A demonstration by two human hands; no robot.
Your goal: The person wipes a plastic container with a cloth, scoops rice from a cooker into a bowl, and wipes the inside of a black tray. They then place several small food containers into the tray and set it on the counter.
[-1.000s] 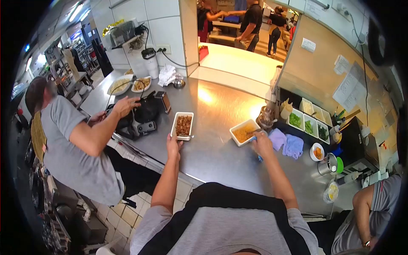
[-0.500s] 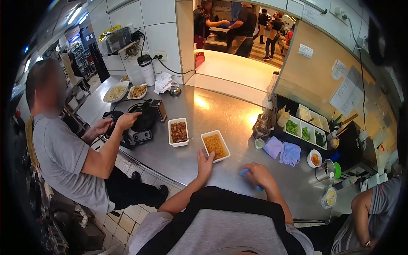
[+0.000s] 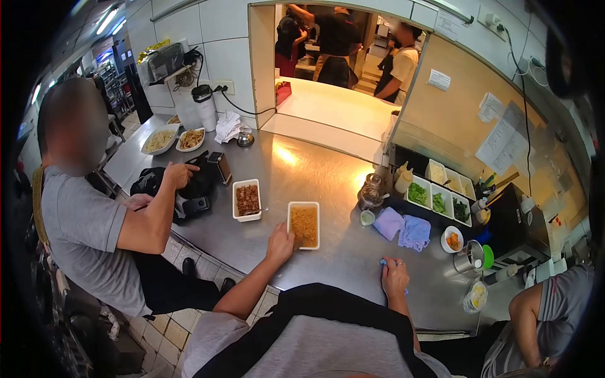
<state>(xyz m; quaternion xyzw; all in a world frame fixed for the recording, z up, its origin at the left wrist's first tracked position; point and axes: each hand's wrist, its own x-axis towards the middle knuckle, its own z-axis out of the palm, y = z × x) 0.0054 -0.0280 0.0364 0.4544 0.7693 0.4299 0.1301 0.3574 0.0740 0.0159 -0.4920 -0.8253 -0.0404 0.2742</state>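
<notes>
My left hand [image 3: 281, 244] is closed on the lower left edge of a white tray of orange shredded food [image 3: 304, 225], which rests on the steel counter. To the tray's left stands a white tray of chopped brown meat [image 3: 247, 199] with a spoon in it. Farther right, my right hand [image 3: 395, 276] rests on the counter with its fingers closed around a blue cloth [image 3: 383, 262], of which only small bits show.
Folded purple and blue cloths [image 3: 414, 232], a glass jar [image 3: 372, 192] and containers of chopped greens [image 3: 439, 202] are at the right. A co-worker [image 3: 94, 208] stands at the left beside black equipment [image 3: 192, 189]. Another person's arm [image 3: 528, 324] is at the lower right.
The orange food tray has turned straighter and shifted slightly left with my left hand. My right hand has moved right and down with the blue cloth. The whole view has shifted a little.
</notes>
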